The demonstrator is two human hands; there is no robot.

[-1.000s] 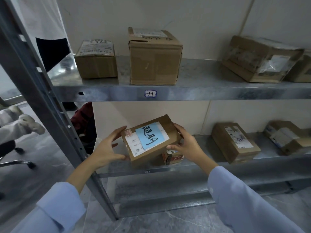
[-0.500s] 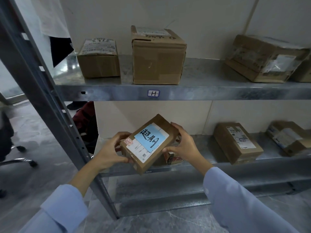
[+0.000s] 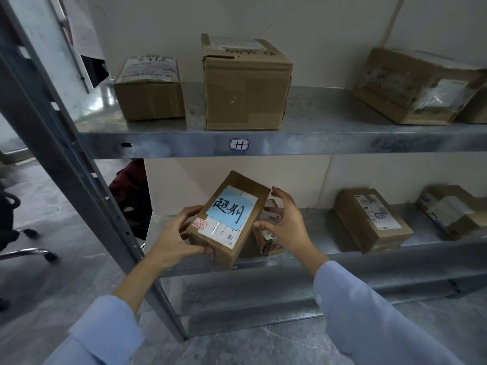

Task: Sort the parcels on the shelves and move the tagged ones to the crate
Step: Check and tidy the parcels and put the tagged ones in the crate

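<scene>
A small cardboard parcel with a blue handwritten tag [image 3: 228, 219] is tilted in front of the lower shelf [image 3: 316, 255]. My left hand [image 3: 176, 239] grips its lower left corner, thumb on the front face. My right hand [image 3: 284, 225] hovers just off its right side, fingers spread, not holding it. A smaller printed box [image 3: 266, 239] sits on the shelf behind the parcel, partly hidden. No crate is in view.
The upper shelf [image 3: 316, 143], marked H, bears a low labelled box [image 3: 149, 90], a taller box [image 3: 246, 85] and a taped box [image 3: 419, 85]. Two more parcels [image 3: 371, 219] [image 3: 453, 212] lie on the lower shelf's right. A steel upright [image 3: 66, 154] stands left; a chair base [image 3: 29, 248] is on the floor.
The tagged parcel has turned steeper and come slightly lower. My right hand has let go of its right side and opened; my left hand still holds it.
</scene>
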